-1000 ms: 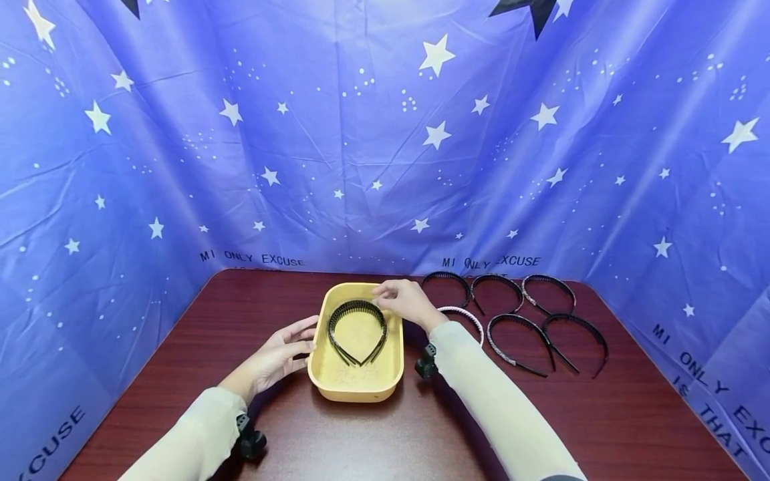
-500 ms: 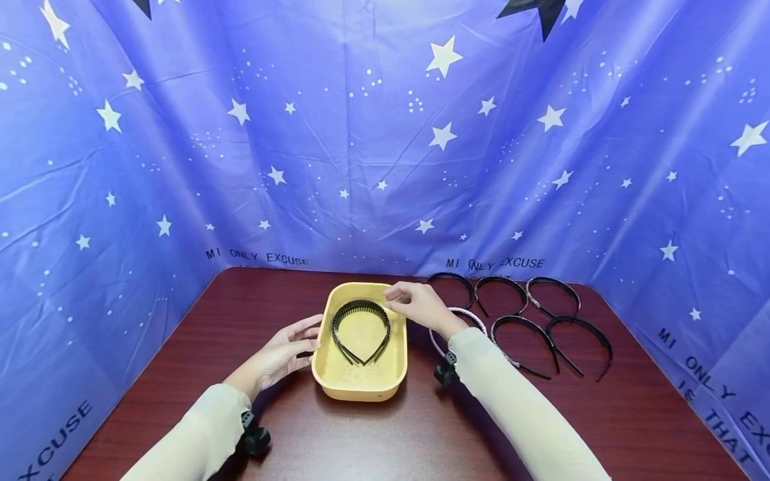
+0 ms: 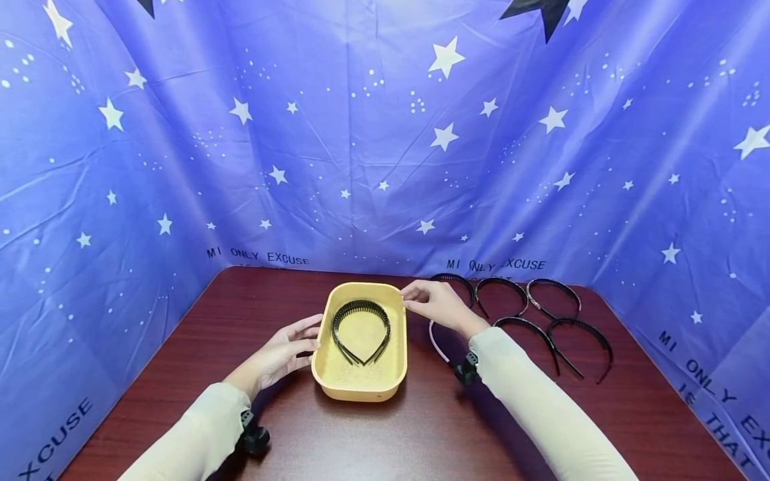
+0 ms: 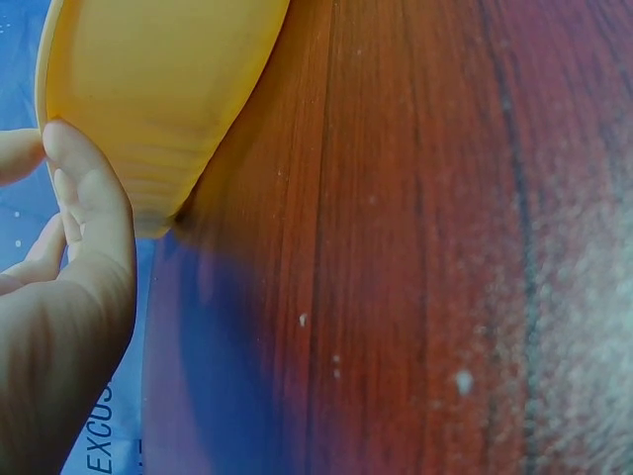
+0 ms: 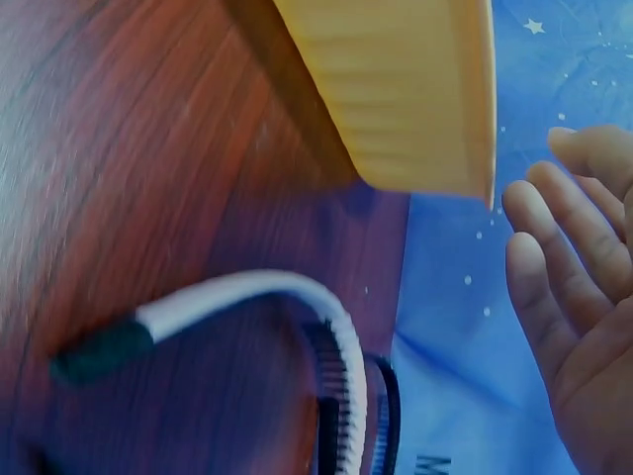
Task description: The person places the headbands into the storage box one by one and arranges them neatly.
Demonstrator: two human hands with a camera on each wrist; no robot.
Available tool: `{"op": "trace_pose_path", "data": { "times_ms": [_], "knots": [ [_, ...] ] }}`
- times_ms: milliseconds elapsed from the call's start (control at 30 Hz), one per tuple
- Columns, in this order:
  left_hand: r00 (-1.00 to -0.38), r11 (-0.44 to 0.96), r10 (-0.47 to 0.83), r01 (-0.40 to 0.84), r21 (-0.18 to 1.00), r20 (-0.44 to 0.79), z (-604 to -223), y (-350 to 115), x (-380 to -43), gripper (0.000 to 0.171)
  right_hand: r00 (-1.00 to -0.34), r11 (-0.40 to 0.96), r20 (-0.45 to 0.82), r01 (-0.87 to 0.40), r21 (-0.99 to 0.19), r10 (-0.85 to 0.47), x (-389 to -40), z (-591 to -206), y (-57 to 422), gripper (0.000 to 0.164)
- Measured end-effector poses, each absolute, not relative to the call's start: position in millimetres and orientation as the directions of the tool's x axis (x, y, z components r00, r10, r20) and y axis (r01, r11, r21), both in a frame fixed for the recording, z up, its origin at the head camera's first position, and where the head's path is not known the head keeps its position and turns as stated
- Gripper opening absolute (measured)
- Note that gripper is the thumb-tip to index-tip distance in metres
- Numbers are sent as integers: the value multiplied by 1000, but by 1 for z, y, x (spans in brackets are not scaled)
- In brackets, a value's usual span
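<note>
A yellow plastic bin [image 3: 359,394] stands mid-table with black toothed headbands [image 3: 359,306] inside it. They lie nested, and I cannot tell how many. My left hand [image 3: 279,351] rests at the bin's left side; in the left wrist view the thumb [image 4: 84,163] touches the outer wall near the rim. Beside the bin's right rim hovers my right hand [image 3: 442,304], its fingers loosely bent and holding nothing. Below my right wrist lies a white headband [image 5: 237,287] with a dark tip, partly hidden by the arm in the head view.
Several more headbands lie on the right of the dark red wooden table [image 3: 355,444], among them a black one [image 3: 501,279] and a patterned one [image 3: 553,282]. A blue star-printed cloth [image 3: 361,133] hangs around the table's back and sides. Each wrist carries a small black camera [image 3: 255,437].
My right hand has moved right, from over the bin's upper right corner to outside its rim. My left hand stays at the bin's left side. The head view has shifted slightly.
</note>
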State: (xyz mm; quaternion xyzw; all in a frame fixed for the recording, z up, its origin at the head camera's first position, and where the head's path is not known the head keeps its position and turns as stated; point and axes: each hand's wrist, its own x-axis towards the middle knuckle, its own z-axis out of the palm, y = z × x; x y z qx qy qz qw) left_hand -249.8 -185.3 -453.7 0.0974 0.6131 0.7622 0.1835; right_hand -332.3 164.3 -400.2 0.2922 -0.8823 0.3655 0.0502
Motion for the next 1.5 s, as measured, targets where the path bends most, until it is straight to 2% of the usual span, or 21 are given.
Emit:
{"op": "trace_pose_path", "data": {
  "times_ms": [200, 500, 933, 1500],
  "knots": [
    [-918, -186, 390, -163, 969, -79, -456, -185, -251, 72, -849, 605, 268, -516, -607, -456, -332, -399, 182, 23],
    [-919, -185, 388, -156, 970, -74, -456, -185, -250, 71, -878, 623, 227, -462, -631, -421, -334, -407, 215, 17],
    [-918, -189, 388, -162, 968, -78, -456, -185, -250, 70, -933, 671, 153, -343, -657, -326, -333, -415, 261, 24],
    [-918, -189, 388, -165, 968, -81, -456, -184, -252, 71, -958, 714, 91, -264, -649, -272, -333, -428, 300, 19]
  ]
}}
